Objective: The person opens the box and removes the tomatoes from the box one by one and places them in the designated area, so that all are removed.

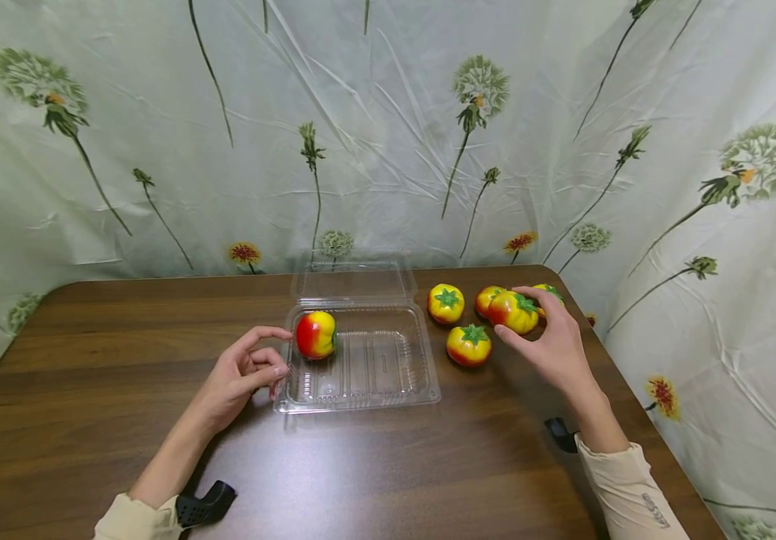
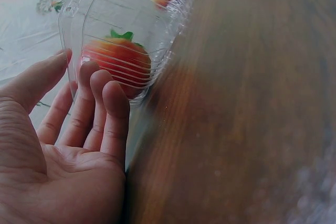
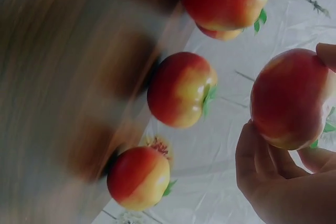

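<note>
My right hand (image 1: 550, 337) holds a glossy red and yellow tomato (image 1: 513, 312) with a green leafy top, thumb and fingers on either side. In the right wrist view this tomato (image 3: 291, 98) appears raised beside the others. The left hand (image 1: 239, 375) is at the left side of a hinged clear plastic box (image 1: 368, 409). In the left wrist view its thumb and fingers pinch the box's rim (image 2: 71, 51). Inside the box, at its left end, lies another tomato (image 1: 316, 335), seen through the ribbed plastic in the left wrist view.
Several more tomatoes lie right of the box, including one near its corner (image 1: 446, 303) and one in front (image 1: 469, 346). The box's lid (image 1: 354, 279) stands open at the back. A flower-printed sheet (image 1: 388, 150) hangs behind the wooden table (image 1: 374, 480).
</note>
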Motion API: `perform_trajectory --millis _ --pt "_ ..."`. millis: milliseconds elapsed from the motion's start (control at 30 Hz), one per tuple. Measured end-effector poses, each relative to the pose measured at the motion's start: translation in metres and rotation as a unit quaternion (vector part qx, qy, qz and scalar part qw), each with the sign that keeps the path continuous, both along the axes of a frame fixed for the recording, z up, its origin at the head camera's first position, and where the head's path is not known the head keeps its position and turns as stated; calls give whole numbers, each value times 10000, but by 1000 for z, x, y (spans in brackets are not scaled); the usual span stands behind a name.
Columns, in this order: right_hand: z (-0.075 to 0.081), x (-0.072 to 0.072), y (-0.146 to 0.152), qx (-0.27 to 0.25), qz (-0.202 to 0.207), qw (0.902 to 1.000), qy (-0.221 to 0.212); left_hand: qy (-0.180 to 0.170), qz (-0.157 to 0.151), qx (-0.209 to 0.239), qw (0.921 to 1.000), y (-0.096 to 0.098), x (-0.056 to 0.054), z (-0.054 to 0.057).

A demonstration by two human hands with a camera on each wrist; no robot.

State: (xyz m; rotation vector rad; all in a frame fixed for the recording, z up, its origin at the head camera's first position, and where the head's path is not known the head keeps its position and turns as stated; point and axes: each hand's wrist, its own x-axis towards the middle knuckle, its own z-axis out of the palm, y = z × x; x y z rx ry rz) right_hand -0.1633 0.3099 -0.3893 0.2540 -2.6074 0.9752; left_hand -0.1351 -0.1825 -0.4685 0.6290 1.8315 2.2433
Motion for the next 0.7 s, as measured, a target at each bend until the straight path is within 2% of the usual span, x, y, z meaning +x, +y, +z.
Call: perform_trajectory --millis 367,700 --pt "-4 -3 8 131 13 9992 -369 -9 15 -42 10000 0 0 0" --pt "-15 -8 14 433 76 9970 -636 -13 7 -25 10000 0 0 0"
